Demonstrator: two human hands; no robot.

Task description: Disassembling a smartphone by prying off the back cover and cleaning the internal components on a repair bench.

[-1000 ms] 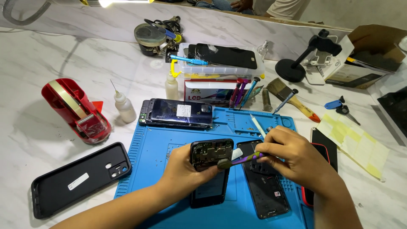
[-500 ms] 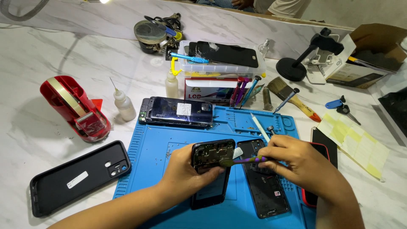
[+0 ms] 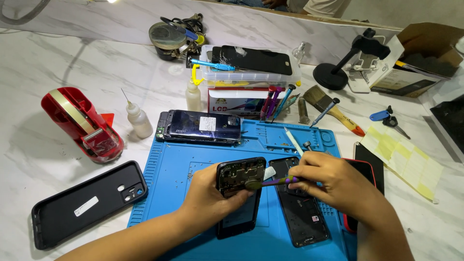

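Observation:
My left hand (image 3: 210, 195) grips an opened black phone (image 3: 238, 193) by its left edge, its circuit board facing up, over the blue repair mat (image 3: 169, 169). In my right hand (image 3: 333, 186) is a thin purple-handled tool (image 3: 270, 182), whose tip rests on the phone's upper board. Under my right hand lies a detached black back panel (image 3: 299, 212), flat on the mat.
A dark blue phone (image 3: 200, 126) lies at the mat's top. A black phone case (image 3: 87, 203) and red tape dispenser (image 3: 82, 123) sit left, with a small needle-tip bottle (image 3: 138, 120). Behind stand a parts box (image 3: 249, 72), screwdrivers (image 3: 275, 101), a brush (image 3: 333, 108), and a stand (image 3: 348, 63).
Both hands and the opened phone keep nearly the same place; the tool tip has shifted slightly over the board.

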